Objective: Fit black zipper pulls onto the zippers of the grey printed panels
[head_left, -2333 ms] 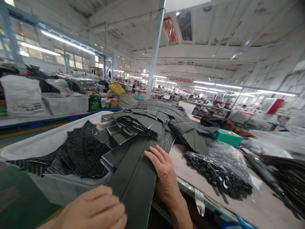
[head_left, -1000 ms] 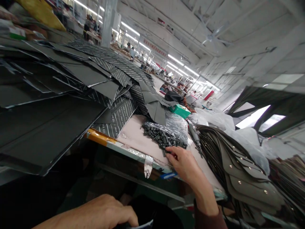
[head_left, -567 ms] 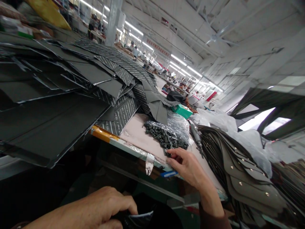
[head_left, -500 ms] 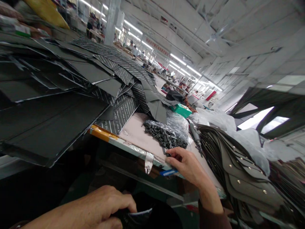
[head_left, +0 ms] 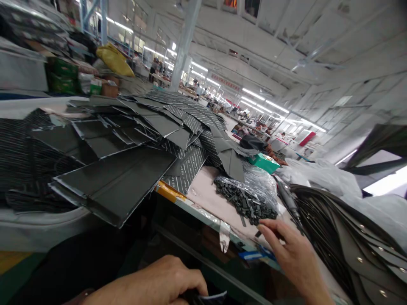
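At the bottom of the view, my left hand point(head_left: 159, 281) is closed on a dark fabric piece point(head_left: 213, 298) with a pale edge; most of that piece is cut off by the frame. Over the table's front edge, my right hand point(head_left: 295, 258) pinches a small dark strip point(head_left: 258, 233) between thumb and index finger. Just beyond its fingertips lies a heap of short dark strips point(head_left: 246, 201), spilling out of a clear plastic bag point(head_left: 262, 184).
Dark panels point(head_left: 117, 178), some with striped lining, overlap across the table's left and overhang its edge. Right of the heap are a grey hand tool point(head_left: 288, 199) and stacked flaps with metal studs point(head_left: 346, 245). A green box point(head_left: 263, 162) stands behind. Blue-handled cutters point(head_left: 254, 255) sit at the table edge.
The view has swung left, so the table appears farther right. My right hand has come slightly away from the heap with a small strip at its fingertips. My left hand keeps its hold.
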Demonstrator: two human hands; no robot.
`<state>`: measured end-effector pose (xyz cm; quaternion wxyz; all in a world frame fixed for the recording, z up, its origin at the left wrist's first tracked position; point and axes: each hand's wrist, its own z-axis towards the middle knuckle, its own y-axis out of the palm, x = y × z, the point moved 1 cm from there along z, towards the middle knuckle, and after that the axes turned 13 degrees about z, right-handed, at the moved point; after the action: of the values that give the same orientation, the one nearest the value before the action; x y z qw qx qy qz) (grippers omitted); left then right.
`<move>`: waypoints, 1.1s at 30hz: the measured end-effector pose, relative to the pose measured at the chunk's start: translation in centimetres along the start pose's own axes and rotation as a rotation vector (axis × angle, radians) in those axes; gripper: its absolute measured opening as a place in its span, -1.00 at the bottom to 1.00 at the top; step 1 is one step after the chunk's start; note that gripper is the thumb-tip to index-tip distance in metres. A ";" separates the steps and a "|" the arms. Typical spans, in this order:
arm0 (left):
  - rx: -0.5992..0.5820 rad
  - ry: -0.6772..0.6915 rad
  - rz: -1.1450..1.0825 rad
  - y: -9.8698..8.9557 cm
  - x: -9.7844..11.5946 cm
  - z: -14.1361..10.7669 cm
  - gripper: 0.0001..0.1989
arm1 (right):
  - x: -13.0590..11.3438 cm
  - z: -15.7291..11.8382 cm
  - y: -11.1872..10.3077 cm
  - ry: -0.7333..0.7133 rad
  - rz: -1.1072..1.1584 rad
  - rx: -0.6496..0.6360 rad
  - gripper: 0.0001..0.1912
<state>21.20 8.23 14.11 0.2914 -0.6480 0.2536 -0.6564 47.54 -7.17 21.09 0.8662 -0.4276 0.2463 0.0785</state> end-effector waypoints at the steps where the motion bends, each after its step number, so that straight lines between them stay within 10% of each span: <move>1: -0.015 -0.004 0.011 -0.1 0.1 0.1 -0.63 | -0.7 -0.8 0.2 -0.046 0.010 0.054 -0.86; 13: -0.049 0.030 0.024 0.0 -0.1 0.2 -0.74 | -4.4 -6.0 10.2 -0.105 0.403 0.291 -0.84; 28: -0.119 0.003 0.069 -0.9 0.5 0.2 -0.72 | -4.0 -6.2 11.2 -0.162 0.313 0.350 -0.74; 33: -0.051 0.023 -0.035 -0.8 0.3 0.5 -0.72 | -4.3 -6.7 10.5 0.159 0.586 0.389 -0.72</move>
<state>21.67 8.58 14.96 0.2602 -0.6521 0.2622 -0.6620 37.77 -5.52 12.35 0.8502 -0.1705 0.4353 0.2418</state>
